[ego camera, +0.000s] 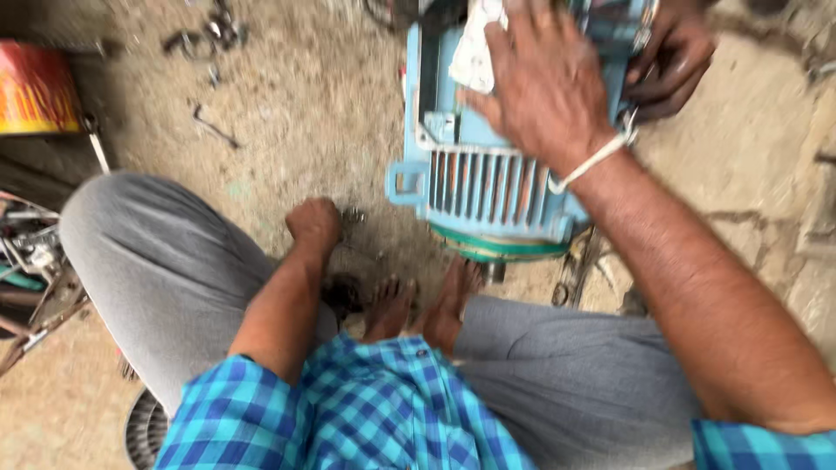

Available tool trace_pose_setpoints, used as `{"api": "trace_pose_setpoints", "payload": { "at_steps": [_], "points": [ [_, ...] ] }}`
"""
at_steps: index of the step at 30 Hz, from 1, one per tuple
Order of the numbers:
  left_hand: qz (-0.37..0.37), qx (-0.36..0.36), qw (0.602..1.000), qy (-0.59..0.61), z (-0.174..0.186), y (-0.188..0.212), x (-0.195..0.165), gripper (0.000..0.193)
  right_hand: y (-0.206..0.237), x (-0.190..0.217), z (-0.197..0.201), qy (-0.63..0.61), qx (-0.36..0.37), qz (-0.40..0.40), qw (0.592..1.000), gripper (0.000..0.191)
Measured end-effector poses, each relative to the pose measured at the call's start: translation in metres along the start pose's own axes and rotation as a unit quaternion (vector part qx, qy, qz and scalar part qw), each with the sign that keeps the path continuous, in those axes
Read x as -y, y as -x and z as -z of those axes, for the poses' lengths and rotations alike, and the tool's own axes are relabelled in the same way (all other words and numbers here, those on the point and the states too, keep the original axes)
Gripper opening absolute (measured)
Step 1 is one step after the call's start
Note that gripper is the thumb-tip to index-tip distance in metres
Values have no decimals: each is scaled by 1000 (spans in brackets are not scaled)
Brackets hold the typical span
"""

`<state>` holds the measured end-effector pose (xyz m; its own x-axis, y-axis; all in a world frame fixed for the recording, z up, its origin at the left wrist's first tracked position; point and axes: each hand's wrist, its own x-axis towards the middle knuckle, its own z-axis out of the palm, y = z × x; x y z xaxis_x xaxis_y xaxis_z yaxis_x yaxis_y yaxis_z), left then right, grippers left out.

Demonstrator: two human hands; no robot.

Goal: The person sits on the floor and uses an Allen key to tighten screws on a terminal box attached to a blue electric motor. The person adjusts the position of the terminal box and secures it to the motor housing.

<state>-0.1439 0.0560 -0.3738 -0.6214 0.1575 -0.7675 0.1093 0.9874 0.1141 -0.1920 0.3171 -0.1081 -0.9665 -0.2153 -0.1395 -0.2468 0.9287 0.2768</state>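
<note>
A light blue electric motor housing [488, 187] with cooling fins stands on the dirt ground in front of my bare feet [422, 305]. My right hand [544, 87] lies palm down on top of it, fingers spread over a white cloth [475, 48] that it presses against the housing. A white band circles that wrist. My left hand [313, 222] is down on the ground to the left of the motor, its fingers curled into a fist beside small dark metal parts [353, 213]. Another person's hand [675, 61] grips the motor's far right side.
Loose metal bits and a bent rod [213, 130] lie on the dirt at upper left. A red and yellow container [35, 87] stands at the far left, above tangled machine parts [35, 261]. A round dark grille [144, 431] sits by my left knee.
</note>
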Motion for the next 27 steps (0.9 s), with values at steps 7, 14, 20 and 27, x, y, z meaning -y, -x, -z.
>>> {"api": "trace_pose_setpoints", "payload": {
  "at_steps": [7, 14, 20, 27],
  "points": [
    [34, 31, 998, 53, 37, 19, 1, 25, 22, -12, -51, 21, -54, 26, 998, 71],
    [23, 55, 998, 30, 50, 26, 5, 29, 20, -9, -45, 7, -94, 22, 995, 66],
    [14, 36, 997, 68, 47, 18, 9, 21, 24, -8, -45, 2, -112, 25, 993, 68],
    [-62, 14, 960, 274, 80, 20, 6, 20, 23, -6, -38, 0, -108, 20, 994, 69]
  ]
}}
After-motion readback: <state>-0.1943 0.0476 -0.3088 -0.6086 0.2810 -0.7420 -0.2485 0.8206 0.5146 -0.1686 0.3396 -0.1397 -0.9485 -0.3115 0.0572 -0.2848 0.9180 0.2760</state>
